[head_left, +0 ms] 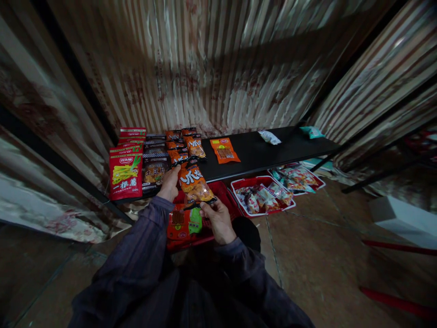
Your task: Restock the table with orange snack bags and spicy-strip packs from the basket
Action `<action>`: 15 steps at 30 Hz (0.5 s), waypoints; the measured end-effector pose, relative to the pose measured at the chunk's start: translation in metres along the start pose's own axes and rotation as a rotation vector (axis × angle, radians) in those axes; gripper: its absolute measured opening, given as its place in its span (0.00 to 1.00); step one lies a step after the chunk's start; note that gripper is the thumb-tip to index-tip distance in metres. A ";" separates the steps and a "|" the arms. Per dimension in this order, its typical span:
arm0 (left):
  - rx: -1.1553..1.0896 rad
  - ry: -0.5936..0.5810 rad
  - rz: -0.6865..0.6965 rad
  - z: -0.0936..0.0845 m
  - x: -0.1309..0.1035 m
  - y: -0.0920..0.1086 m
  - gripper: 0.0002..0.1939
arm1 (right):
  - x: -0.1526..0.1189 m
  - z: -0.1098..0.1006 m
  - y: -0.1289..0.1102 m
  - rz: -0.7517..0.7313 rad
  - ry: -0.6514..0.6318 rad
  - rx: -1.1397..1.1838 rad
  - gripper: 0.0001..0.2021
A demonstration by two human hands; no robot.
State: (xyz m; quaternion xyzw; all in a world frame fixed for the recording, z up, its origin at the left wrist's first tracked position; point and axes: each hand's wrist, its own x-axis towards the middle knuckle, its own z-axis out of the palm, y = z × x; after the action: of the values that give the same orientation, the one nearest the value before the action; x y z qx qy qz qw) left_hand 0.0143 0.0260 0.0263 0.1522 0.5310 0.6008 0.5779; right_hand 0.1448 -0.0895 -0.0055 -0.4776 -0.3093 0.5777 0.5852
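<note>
An orange snack bag (195, 183) with black ends is held between my two hands, in front of the shelf's edge. My left hand (170, 183) grips its upper left end, close to the dark potato-chip bags (155, 166). Its lower right end is pinched by my right hand (218, 219). Similar orange bags (178, 156) stand in rows just behind, on the black shelf (259, 152). Beneath my hands is a red basket (223, 191) with orange and green packets (180, 224) in it.
Red bags (125, 171) stand at the shelf's left end. An orange packet (225, 151), a white packet (269, 137) and a teal packet (312, 132) lie farther right. A white-rimmed basket (261, 213) of packets sits below the shelf. A white box (404, 218) is on the floor at right.
</note>
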 end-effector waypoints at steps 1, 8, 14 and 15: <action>0.023 -0.012 0.026 -0.001 -0.001 -0.001 0.05 | 0.001 -0.002 0.002 -0.017 0.007 -0.018 0.20; 0.131 0.041 0.365 -0.001 -0.012 -0.015 0.11 | 0.006 -0.006 0.008 -0.144 0.046 -0.078 0.23; 0.101 -0.030 0.412 0.007 -0.025 -0.020 0.07 | 0.011 -0.013 0.016 -0.205 0.033 -0.171 0.24; 0.106 -0.030 0.411 0.008 -0.028 -0.019 0.07 | 0.011 -0.015 0.018 -0.221 0.036 -0.194 0.25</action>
State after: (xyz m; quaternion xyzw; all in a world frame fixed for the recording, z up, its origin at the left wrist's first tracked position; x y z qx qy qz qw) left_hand 0.0386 0.0016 0.0261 0.2963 0.5110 0.6748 0.4424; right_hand 0.1528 -0.0837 -0.0296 -0.5052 -0.4040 0.4686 0.6016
